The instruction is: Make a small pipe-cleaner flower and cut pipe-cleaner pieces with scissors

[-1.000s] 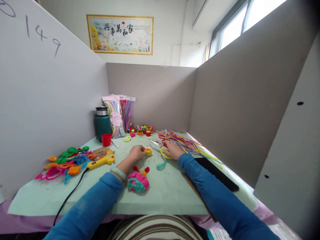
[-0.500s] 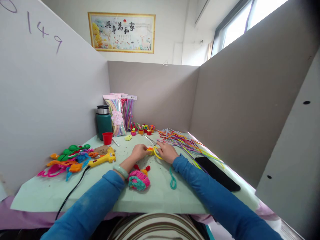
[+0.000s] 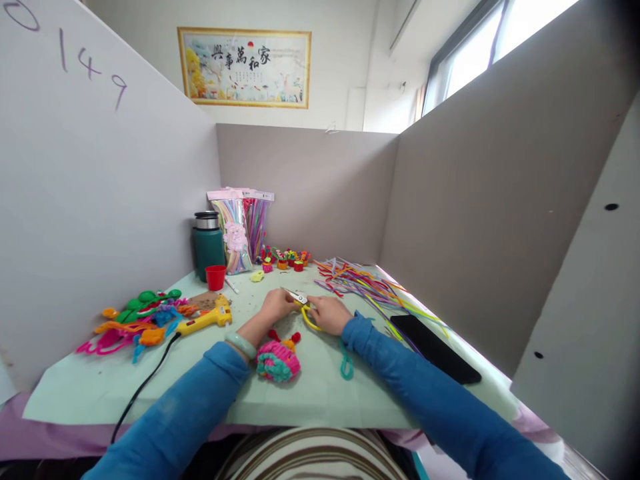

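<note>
My right hand is closed on a pair of scissors with yellow handles, their metal blades pointing up and left. The fingers of my left hand pinch together right at the blades. A small yellow-orange fuzzy piece shows a little at those fingertips, mostly covered by the scissors. Below the hands lies a pink and turquoise fuzzy ball with red and orange bits on top. A looped turquoise pipe cleaner rests under my right wrist.
A yellow glue gun with a black cord lies left, beside a colourful pipe-cleaner heap. A red cup and green bottle stand behind. Loose pipe cleaners and a black phone-like slab lie right.
The scissors have swung lower and nearer my left fingertips, with their blades now across the orange piece. My right hand has shifted slightly down and left.
</note>
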### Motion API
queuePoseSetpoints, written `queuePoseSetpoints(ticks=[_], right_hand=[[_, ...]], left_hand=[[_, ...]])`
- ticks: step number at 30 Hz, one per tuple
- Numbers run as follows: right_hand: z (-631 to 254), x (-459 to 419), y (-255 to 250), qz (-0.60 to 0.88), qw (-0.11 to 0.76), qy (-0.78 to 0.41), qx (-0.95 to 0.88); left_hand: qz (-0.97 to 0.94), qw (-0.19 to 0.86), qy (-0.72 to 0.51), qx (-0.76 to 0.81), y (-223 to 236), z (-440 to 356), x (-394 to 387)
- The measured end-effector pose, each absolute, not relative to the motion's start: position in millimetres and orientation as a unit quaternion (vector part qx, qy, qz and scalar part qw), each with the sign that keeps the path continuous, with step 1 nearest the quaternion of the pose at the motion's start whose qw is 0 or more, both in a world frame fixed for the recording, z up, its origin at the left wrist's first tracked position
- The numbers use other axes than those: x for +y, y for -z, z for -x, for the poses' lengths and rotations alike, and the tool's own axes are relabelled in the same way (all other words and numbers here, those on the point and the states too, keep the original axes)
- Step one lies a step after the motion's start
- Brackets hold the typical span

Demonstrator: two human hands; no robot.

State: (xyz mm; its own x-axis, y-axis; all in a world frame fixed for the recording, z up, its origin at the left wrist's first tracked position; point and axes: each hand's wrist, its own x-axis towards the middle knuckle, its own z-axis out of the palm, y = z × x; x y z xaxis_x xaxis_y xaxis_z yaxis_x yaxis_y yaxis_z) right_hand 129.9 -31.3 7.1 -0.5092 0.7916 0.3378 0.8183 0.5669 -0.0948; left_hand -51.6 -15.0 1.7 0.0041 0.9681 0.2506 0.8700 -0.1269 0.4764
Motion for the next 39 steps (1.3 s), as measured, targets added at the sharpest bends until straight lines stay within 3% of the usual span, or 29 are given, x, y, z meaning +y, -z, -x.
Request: queuePoseSetpoints(ticks=[3,7,12,18,23,28,32,37,39], right_hand=[[-129,-32,-7,0.464,0.151,0.037,-0.872],[-130,-30,-10,0.497,0.214,0.073,-0.838],[-132,-27,-11,0.485,0.121,0.041,-0.865],[-129,-33,-10,0.489,0.213,0.075,-0.843],[-122,-37,-3,0.490,0.146,0.048,-0.858],[-127,-35,-10,0.506,0.210,0.079,-0.833],[-132,-30,-13,0.511,0.126,0.045,-0.849],[-136,-26,-14,0.520,0.189,0.070,-0.830],[-136,-26,-15,0.524,0.156,0.057,-0.835]], left_hand=[[-0.697,0.090,-0.261,0.662,-2,53,-15],[-0.698,0.090,-0.263,0.660,-1,54,-14],[-0.700,0.089,-0.268,0.656,0,52,-13],[-0.709,0.080,-0.259,0.651,-1,51,-15],[-0.710,0.064,-0.238,0.660,-1,51,-16],[-0.713,0.066,-0.246,0.654,0,52,-15],[-0.709,0.078,-0.248,0.655,-1,51,-16],[-0.709,0.073,-0.250,0.655,0,51,-15],[-0.713,0.074,-0.252,0.650,1,51,-14]])
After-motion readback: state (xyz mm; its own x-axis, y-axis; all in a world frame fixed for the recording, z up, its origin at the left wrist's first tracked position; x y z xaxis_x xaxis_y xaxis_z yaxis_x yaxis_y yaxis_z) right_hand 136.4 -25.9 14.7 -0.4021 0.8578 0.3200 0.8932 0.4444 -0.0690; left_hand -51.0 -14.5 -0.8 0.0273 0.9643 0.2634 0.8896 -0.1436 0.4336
